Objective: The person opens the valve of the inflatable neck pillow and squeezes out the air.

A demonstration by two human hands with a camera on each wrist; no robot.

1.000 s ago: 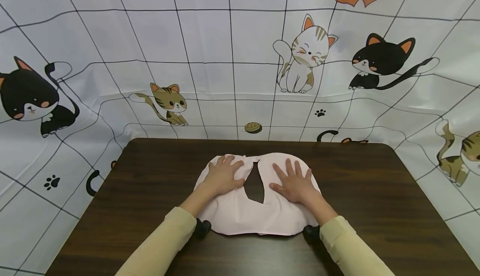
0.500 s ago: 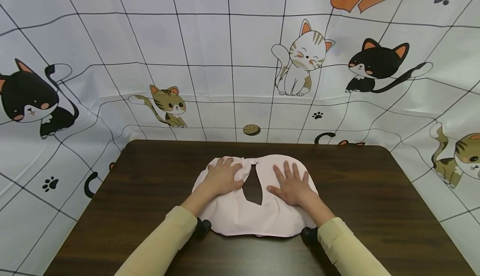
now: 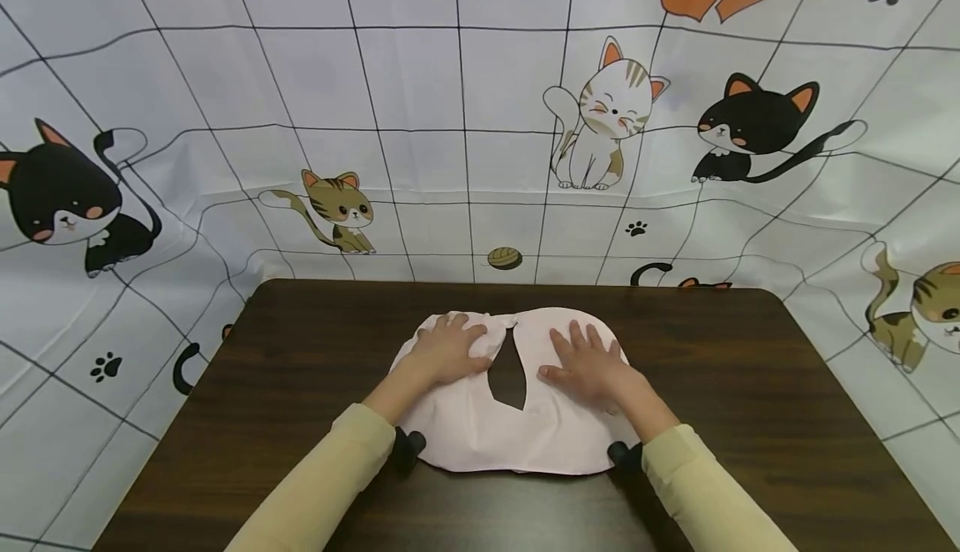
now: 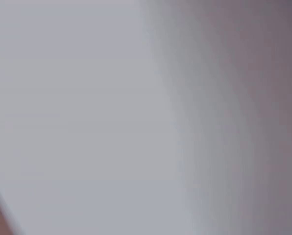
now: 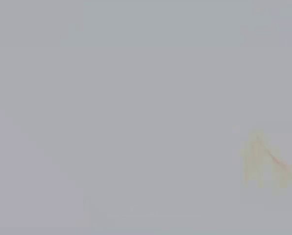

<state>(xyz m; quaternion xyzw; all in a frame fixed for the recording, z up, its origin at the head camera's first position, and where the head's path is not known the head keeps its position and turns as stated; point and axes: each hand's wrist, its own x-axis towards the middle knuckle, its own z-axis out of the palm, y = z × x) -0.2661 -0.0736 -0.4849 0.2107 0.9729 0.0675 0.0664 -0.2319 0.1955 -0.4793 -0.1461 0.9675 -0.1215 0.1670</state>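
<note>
A pale pink cloth piece (image 3: 517,444) lies spread on the dark wooden table, with two rounded lobes meeting at the top around a narrow pointed opening. My left hand (image 3: 447,350) rests on its left lobe, fingers spread and fairly straight. On the right lobe lies my right hand (image 3: 588,366), fingers extended, the thumb towards the opening. Neither hand pinches the fabric. Both wrist views are blurred by something pale and very close, so they show no finger detail.
The dark brown table (image 3: 315,327) has rounded far corners. Behind and beside it hangs a white gridded sheet (image 3: 420,77) printed with cartoon cats. Black wrist cameras (image 3: 624,455) sit beneath the wrists, near the cloth's lower corners.
The right hand's fingers have drawn slightly closer together and its wrist has shifted a little. The left hand stays in place on the cloth. The head view has shifted slightly.
</note>
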